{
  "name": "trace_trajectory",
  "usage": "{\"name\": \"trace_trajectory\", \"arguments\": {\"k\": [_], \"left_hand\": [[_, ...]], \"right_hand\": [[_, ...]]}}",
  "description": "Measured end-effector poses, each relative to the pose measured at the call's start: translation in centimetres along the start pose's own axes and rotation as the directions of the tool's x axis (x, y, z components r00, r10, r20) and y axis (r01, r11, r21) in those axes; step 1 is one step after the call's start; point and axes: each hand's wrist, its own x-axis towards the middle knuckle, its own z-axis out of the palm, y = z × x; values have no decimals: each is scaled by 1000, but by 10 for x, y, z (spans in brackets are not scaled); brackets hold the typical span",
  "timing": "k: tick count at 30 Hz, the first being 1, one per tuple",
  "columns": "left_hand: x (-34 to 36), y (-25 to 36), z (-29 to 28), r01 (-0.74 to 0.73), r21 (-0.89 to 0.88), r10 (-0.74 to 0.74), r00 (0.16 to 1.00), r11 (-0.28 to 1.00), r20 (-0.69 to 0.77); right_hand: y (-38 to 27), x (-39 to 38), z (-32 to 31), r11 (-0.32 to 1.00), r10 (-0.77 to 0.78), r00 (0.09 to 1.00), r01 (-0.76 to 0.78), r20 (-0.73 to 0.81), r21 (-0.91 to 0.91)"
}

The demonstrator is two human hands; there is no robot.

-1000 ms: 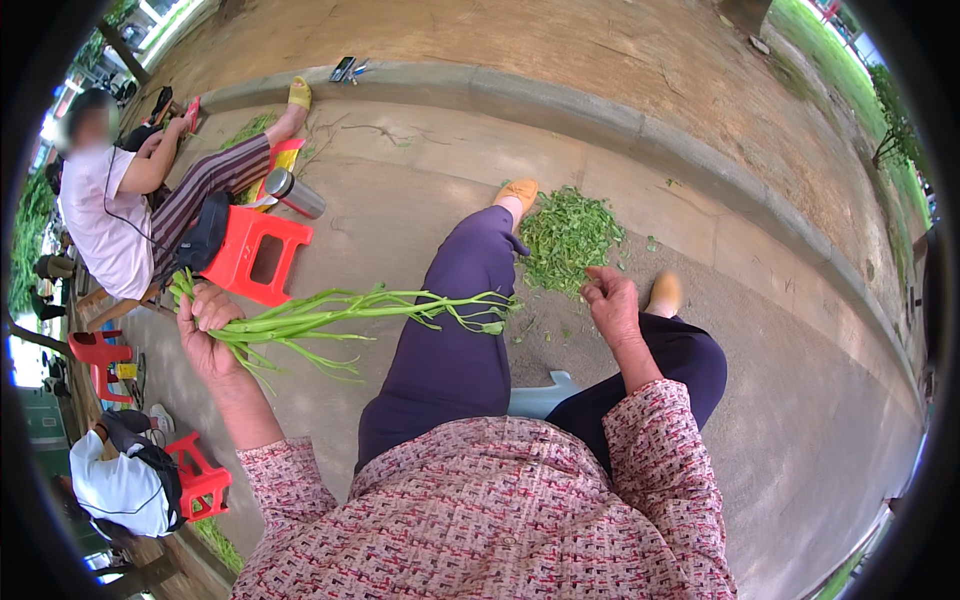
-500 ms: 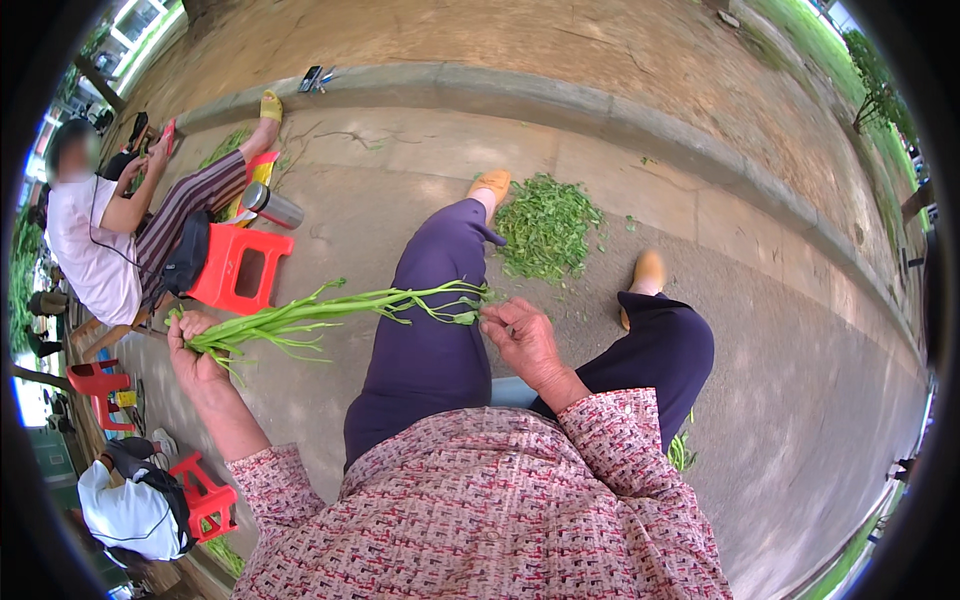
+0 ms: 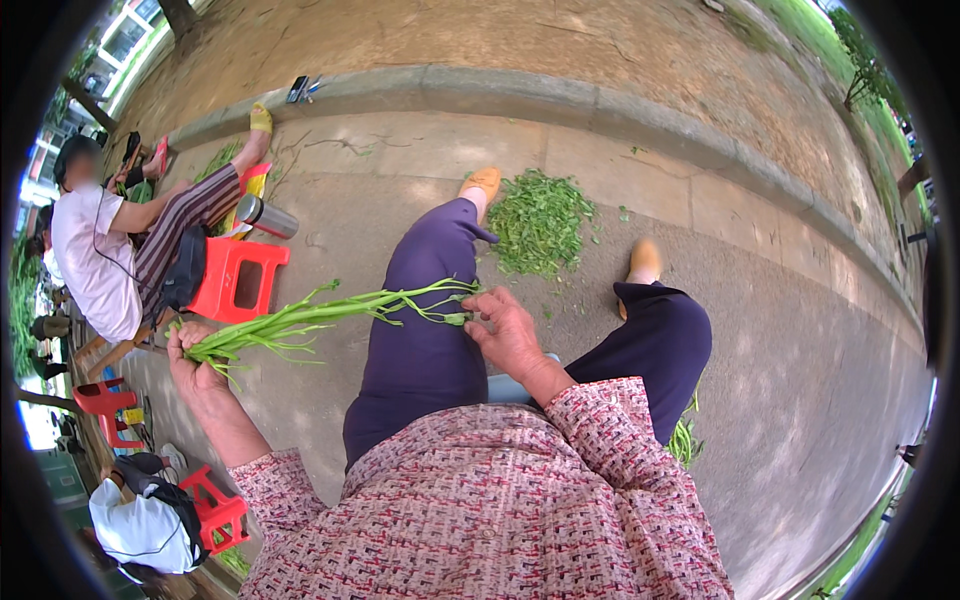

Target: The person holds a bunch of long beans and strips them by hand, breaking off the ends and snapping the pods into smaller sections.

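Note:
My left hand (image 3: 196, 362) is closed around the thick ends of a bunch of long green vegetable stems (image 3: 290, 322). The stems stretch rightward across my left thigh. At their thin tips, my right hand (image 3: 508, 335) has its thumb and fingers pinched together on a small leafy tip (image 3: 455, 318). Few leaves show along the stems. Between my feet and slightly ahead lies a heap of plucked green leaves (image 3: 541, 222) on the pavement. More green stems (image 3: 684, 442) lie beside my right leg, partly hidden by it.
A red plastic stool (image 3: 238, 278) stands at the left, with a steel flask (image 3: 267, 215) beside it. A seated person (image 3: 95, 245) is beyond it, and another person (image 3: 140, 525) sits lower left near another red stool (image 3: 215, 510). A stone curb (image 3: 500, 92) crosses ahead.
My right hand has moved slightly left and up at the stem tips. The left hand keeps its hold on the bunch. The seated person's arm at far left has shifted.

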Motion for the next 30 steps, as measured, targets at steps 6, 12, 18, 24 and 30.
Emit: {"name": "trace_trajectory", "arguments": {"k": [6, 12, 18, 24, 30], "left_hand": [[0, 2, 3, -83, 67, 84, 996, 994, -22], [0, 0, 4, -71, 57, 73, 997, 996, -23], [-3, -12, 15, 8, -9, -8, 1000, 1000, 2], [-1, -8, 14, 11, 3, -11, 999, 1000, 32], [1, -5, 15, 74, 22, -75, 993, 997, 93]], "right_hand": [[23, 1, 5, 985, -7, 998, -5, 70, 172], [18, -8, -25, 713, 221, 868, -454, 444, 533], [34, -12, -26, 866, 205, 853, -387, 480, 317], [14, -21, -19, 932, 154, 936, -31, 317, -362], [77, -16, -7, 861, 508, 858, -502, 77, -87]]}}
